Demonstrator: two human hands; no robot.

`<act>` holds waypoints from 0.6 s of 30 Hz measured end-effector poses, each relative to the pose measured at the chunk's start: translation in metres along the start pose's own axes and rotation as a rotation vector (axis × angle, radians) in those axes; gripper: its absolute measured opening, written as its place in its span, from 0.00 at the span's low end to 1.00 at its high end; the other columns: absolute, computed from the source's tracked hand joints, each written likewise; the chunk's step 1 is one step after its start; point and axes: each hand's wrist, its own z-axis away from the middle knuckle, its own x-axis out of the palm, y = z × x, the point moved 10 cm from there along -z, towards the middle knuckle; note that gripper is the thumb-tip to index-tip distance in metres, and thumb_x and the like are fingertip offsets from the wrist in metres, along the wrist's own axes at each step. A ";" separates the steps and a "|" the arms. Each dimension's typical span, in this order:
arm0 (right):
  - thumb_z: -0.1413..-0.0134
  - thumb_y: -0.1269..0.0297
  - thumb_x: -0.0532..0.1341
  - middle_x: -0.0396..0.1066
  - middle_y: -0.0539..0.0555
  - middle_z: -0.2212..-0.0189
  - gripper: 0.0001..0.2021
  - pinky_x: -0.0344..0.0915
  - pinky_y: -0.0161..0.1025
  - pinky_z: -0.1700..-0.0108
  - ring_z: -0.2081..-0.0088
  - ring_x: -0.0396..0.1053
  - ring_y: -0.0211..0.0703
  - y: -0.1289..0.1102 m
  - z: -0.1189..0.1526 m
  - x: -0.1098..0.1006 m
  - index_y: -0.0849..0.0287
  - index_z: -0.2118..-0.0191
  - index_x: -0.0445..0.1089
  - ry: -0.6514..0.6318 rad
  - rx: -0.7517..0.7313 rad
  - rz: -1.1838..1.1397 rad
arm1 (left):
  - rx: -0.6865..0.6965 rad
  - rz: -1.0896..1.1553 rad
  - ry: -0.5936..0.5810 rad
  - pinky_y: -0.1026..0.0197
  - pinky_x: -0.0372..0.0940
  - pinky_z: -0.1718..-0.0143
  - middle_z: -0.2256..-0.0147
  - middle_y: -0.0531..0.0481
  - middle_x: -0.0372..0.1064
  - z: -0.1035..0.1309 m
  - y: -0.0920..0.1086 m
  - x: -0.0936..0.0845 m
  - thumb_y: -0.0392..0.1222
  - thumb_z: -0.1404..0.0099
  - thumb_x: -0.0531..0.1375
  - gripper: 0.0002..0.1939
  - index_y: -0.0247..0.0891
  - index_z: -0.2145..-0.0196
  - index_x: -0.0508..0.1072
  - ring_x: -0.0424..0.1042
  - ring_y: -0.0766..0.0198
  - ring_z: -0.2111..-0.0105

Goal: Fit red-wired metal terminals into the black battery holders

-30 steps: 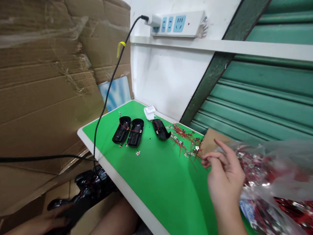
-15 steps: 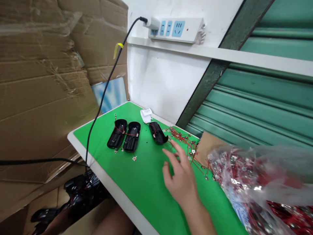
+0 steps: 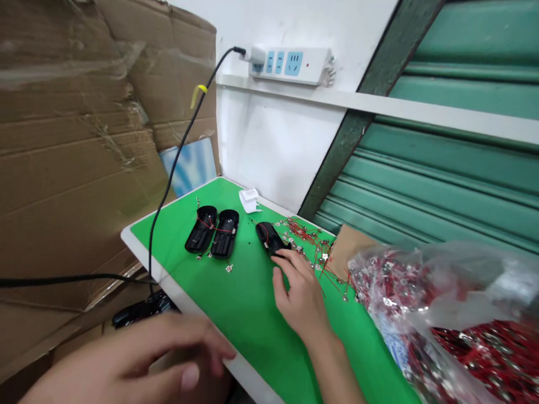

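My right hand (image 3: 297, 289) reaches over the green table top (image 3: 248, 314), its fingertips at the near end of a black plastic shell (image 3: 268, 235) that has a red wire inside. The fingers are slightly bent and apart, and nothing is held between them. Low in the view, over the table's near edge, is my left hand (image 3: 143, 356), with thumb and index finger apart and nothing between them. Two more black shells, one on the left (image 3: 201, 230) and one beside it (image 3: 225, 234), lie side by side, linked by a red wire.
Red wires with small metal pieces (image 3: 309, 235) lie scattered near the wall. A clear bag of such parts (image 3: 404, 297) fills the right side, beside brown cardboard (image 3: 351, 244). A white paper (image 3: 250, 200) sits at the back. A black cable (image 3: 179, 148) hangs at the left.
My left hand has come into view at the lower left. My right hand has moved to the black shell, whose near end now meets the fingertips. The camera view has shifted slightly.
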 end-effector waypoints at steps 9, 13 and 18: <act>0.38 0.65 0.69 0.74 0.50 0.68 0.10 0.69 0.37 0.63 0.68 0.73 0.38 0.029 0.012 -0.095 0.56 0.71 0.71 0.426 0.091 -0.036 | 0.296 0.075 -0.031 0.61 0.69 0.49 0.51 0.42 0.78 -0.249 0.103 0.009 0.48 0.31 0.62 0.17 0.34 0.51 0.77 0.75 0.63 0.53; 0.41 0.64 0.70 0.67 0.48 0.71 0.20 0.64 0.35 0.65 0.69 0.68 0.38 0.044 0.018 -0.104 0.55 0.75 0.58 0.503 0.154 -0.035 | -0.187 0.170 -0.518 0.64 0.67 0.64 0.55 0.46 0.80 -0.268 0.023 0.081 0.59 0.34 0.65 0.23 0.41 0.49 0.77 0.76 0.65 0.65; 0.39 0.64 0.66 0.68 0.50 0.70 0.21 0.64 0.37 0.61 0.65 0.69 0.40 0.070 0.023 -0.097 0.54 0.74 0.52 0.488 0.266 -0.096 | -0.370 0.358 -0.637 0.64 0.68 0.64 0.64 0.52 0.79 -0.240 -0.011 0.113 0.51 0.43 0.72 0.18 0.40 0.59 0.80 0.76 0.65 0.67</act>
